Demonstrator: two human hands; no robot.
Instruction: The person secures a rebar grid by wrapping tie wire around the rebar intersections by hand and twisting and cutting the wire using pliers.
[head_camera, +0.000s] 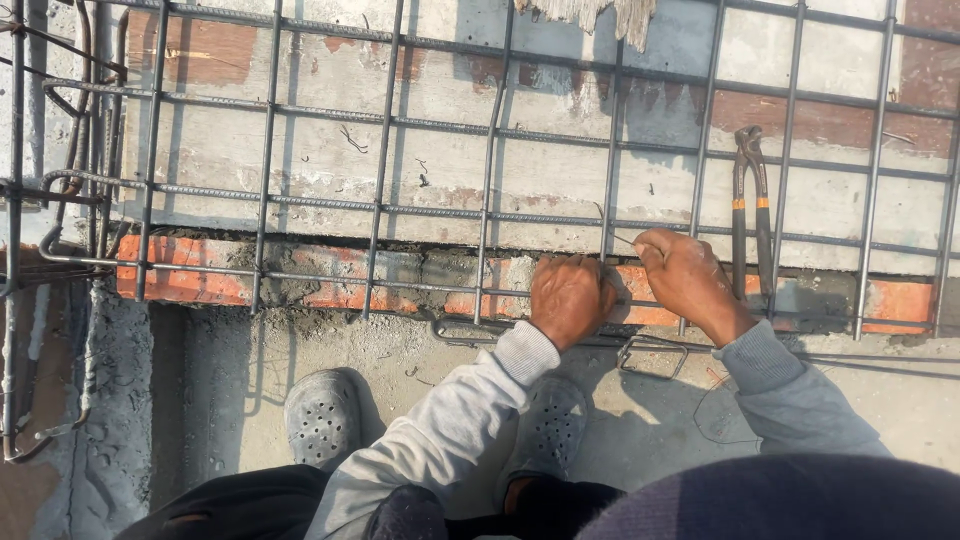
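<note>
A grid of ribbed steel bars (380, 205) lies over a concrete slab and a brick edge. My left hand (570, 298) is closed in a fist at a crossing of the bars, low in the grid. My right hand (685, 275) sits just to its right, with the fingers pinched on a thin tie wire (622, 238) that sticks out up and to the left. What the left fist grips is hidden. Both arms wear grey sleeves.
Pincers with yellow-banded handles (752, 210) hang on the grid to the right of my hands. A bent steel stirrup (652, 357) lies on the floor below them. More bent bars (60, 180) stand at far left. My shoes (322, 415) are on the concrete floor.
</note>
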